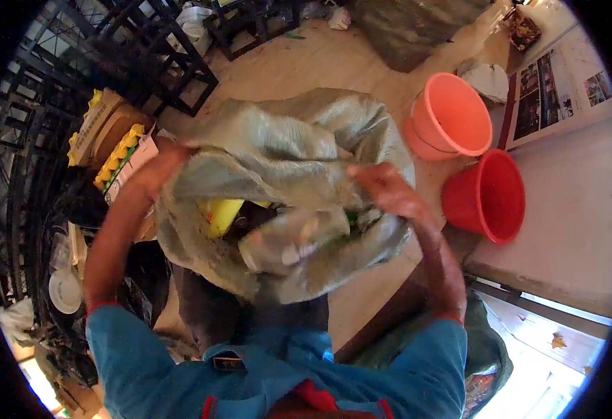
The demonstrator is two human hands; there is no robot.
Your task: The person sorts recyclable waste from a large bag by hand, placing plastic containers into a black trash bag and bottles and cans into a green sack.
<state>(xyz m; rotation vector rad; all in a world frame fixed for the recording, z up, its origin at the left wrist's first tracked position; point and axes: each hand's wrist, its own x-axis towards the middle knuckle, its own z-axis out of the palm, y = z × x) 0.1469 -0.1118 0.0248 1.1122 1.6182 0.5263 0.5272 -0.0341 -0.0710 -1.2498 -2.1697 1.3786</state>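
In the head view, the left grip (pixel 168 167) seems clamped on the near-side rim of the sack (pixel 285 129), though blur hides its fingertips; the right grip (pixel 390 190) pinches the opposite stretch of rim. The sack sits between the two, its mouth spread. The step in hand looks like handling that mouth with the contents inside; the next move calls for a firm hold on both edges, since slack cloth could fold over.

The sack is dull grey-green, woven and faintly glossy, creased into soft, slumping folds. Inside, below and between the grips, lie a smooth, bright yellow item (pixel 221 215) and a blurred, see-through container (pixel 295 241), seemingly plastic. Beyond the right grip stand a round salmon bucket (pixel 452 115) and a red bucket (pixel 484 199), both flaring toward the rim.
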